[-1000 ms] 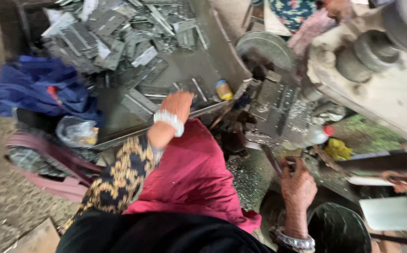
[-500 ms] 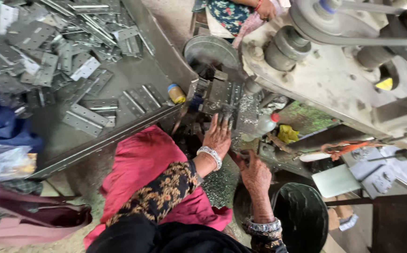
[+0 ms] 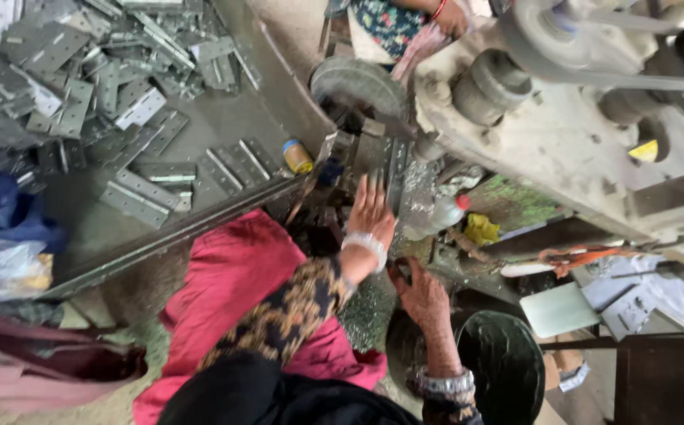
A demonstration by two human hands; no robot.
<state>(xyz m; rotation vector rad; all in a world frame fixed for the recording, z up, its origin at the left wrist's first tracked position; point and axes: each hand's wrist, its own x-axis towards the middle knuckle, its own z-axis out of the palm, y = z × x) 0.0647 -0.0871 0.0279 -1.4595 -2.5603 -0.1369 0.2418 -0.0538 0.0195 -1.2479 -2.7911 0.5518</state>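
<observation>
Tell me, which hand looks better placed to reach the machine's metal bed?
Probably the left hand: its open fingers already lie on the machine bed. The right hand sits lower, beside the dark bucket.

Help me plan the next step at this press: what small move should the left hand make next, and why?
Probably draw the left hand back from the machine's metal bed: its open fingers lie flat there, holding nothing, while the right hand waits lower down.
</observation>
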